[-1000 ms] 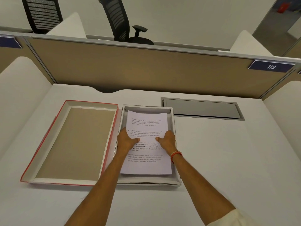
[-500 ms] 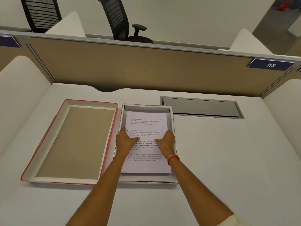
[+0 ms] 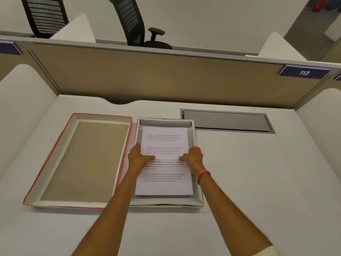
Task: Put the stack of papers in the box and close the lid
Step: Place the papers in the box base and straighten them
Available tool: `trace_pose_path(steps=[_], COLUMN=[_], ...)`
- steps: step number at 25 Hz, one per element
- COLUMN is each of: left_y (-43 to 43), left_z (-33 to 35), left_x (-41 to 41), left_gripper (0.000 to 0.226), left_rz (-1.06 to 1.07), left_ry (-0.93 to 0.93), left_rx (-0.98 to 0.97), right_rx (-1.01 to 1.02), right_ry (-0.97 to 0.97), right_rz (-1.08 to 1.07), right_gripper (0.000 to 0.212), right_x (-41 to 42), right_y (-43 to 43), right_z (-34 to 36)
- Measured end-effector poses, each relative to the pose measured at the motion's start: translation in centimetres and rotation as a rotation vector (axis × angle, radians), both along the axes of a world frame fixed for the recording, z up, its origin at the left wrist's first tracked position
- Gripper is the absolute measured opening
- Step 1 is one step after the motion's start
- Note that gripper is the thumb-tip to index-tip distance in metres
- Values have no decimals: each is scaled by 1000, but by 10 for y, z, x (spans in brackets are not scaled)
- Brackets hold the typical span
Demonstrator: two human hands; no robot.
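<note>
White and bare for the most part, the bench [image 3: 239, 182] sits inside an office cubicle, closed at the back by a tan partition [image 3: 147, 78] with a grey top rail. On the right end of that partition hangs a dark blue plate [image 3: 304, 72] with the number "113" in white; a second blue plate [image 3: 9, 48] at the left edge shows no writing that can be read. Two black mesh-back chairs [image 3: 136, 24] stand beyond the partition. A grey metal cable hatch [image 3: 227, 121] is set into the bench near the back, just right of the box.

The box [image 3: 166, 202] — a shallow white tray — lies in the middle of the bench, and the stack of papers [image 3: 164, 185] lies inside it, a little short of the far wall. The top sheet carries four short blocks of printed text; one bold line reads in part "Defined by a slower pace", the rest being too small to make out surely. The lid [image 3: 83, 159], red-edged with a brown cardboard inside, lies upside down on the bench, touching the box's left side.

Both hands grip the stack at its long edges — the left hand [image 3: 138, 157] on the left edge, the right hand [image 3: 192, 157] on the right edge, thumbs pressed on the top sheet. An orange band [image 3: 203, 175] circles the right wrist.
</note>
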State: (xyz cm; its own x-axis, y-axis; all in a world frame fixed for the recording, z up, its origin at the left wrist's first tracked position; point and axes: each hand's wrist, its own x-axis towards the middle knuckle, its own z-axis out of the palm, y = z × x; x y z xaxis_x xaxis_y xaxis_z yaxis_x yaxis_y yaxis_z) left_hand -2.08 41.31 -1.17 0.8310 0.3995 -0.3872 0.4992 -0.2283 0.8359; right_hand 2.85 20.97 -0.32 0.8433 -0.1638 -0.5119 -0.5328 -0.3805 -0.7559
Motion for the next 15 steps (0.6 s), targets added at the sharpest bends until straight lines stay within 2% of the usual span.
trace_pose_path(steps=[3, 12, 15], left_y=[0, -2, -2], left_z=[4, 10, 22], left_x=[0, -4, -6], left_gripper=[60, 67, 65], left_rz=[5, -29, -88], left_ry=[14, 53, 61], left_rx=[-26, -5, 68], right_rx=[0, -17, -38], right_ry=[30, 15, 10], right_rz=[5, 27, 85], right_gripper=[33, 34, 33], right_x=[1, -2, -3], right_y=[0, 0, -3], right_z=[3, 2, 4])
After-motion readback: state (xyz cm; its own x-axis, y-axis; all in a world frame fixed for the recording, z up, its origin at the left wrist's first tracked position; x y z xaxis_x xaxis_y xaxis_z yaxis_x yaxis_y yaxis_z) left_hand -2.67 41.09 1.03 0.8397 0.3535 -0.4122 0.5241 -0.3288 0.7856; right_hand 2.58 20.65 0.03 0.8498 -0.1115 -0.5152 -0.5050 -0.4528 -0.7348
